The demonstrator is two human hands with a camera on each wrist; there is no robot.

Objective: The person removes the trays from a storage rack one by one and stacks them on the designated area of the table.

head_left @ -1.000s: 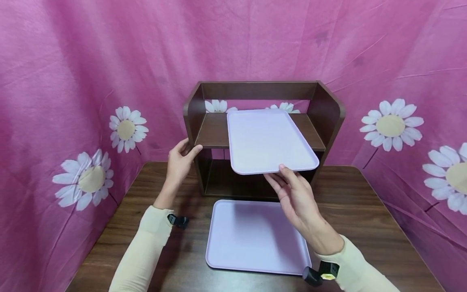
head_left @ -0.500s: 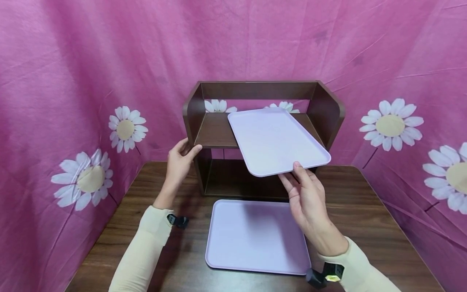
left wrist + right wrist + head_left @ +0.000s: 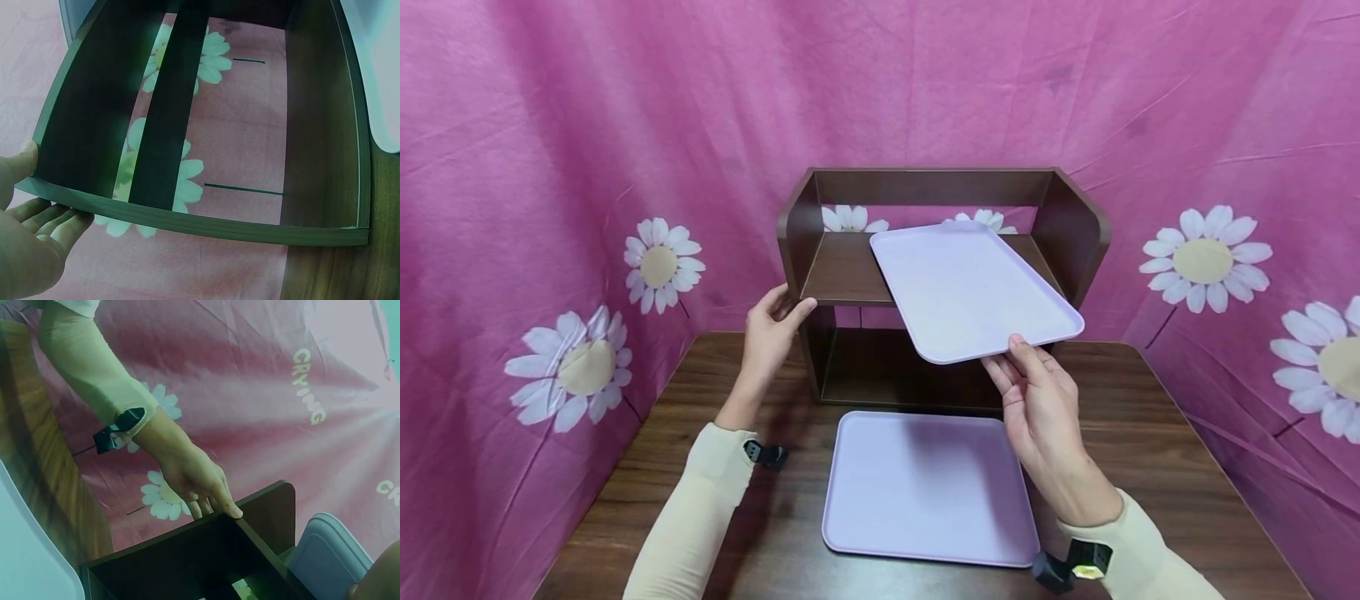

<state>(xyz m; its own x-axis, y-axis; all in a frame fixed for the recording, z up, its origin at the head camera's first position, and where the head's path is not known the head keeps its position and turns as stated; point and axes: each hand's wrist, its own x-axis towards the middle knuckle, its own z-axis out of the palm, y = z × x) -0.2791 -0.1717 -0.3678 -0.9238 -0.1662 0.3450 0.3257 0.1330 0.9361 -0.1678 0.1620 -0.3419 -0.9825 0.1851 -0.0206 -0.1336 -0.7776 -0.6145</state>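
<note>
With thumb on top and fingers beneath, my right hand (image 3: 1041,408) pinches the near edge of a pale lilac tray (image 3: 973,287). That tray slants over the upper level of a dark brown two-level shelf (image 3: 842,267), its near edge jutting out in front. My left hand (image 3: 770,329) grips the shelf's left side panel, thumb at the front edge and fingers round the outside, as the left wrist view also shows of the left hand (image 3: 37,240). A second lilac tray (image 3: 925,492) lies flat on the table before the shelf.
The shelf stands on a wood-grain table (image 3: 1142,433). Close behind and at both sides hangs a pink curtain (image 3: 550,150) printed with white daisies. The lower shelf level (image 3: 887,367) is open at the front, under the held tray.
My right hand has moved right with the tray's near edge, turning the tray so its near end points more to the right. My left hand and the table tray have stayed put.
</note>
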